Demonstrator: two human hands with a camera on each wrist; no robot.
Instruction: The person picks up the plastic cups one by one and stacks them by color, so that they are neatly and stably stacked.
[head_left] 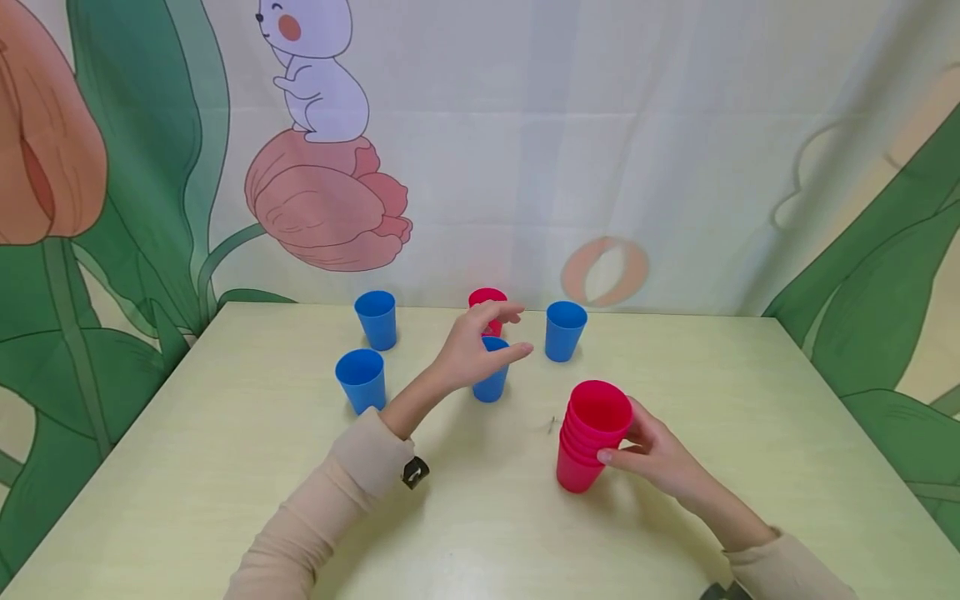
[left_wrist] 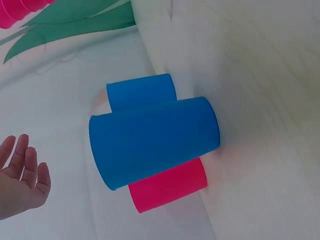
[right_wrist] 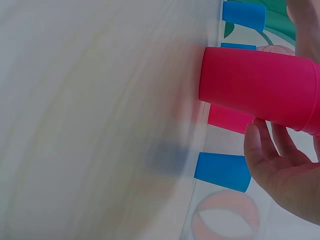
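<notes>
My right hand (head_left: 663,462) grips a stack of several nested red cups (head_left: 576,467) from its right side, thumb toward me. The stack is upright at or just over the table; I cannot tell if its base touches. In the right wrist view, fingers (right_wrist: 255,145) curve along the red stack (right_wrist: 255,85). My left hand (head_left: 468,354) hovers over a blue cup (head_left: 490,386), thumb and fingers spread, holding nothing. Behind that hand a single red cup (head_left: 487,295) is partly hidden. The left wrist view has the hand (left_wrist: 25,182) apart from the nearest blue cup (left_wrist: 155,142).
Two blue cups, a rear one (head_left: 377,321) and a nearer one (head_left: 362,381), stand upright on the left. Another blue cup (head_left: 564,332) stands at the back right. Behind the pale table (head_left: 480,533) hangs a printed curtain (head_left: 675,150).
</notes>
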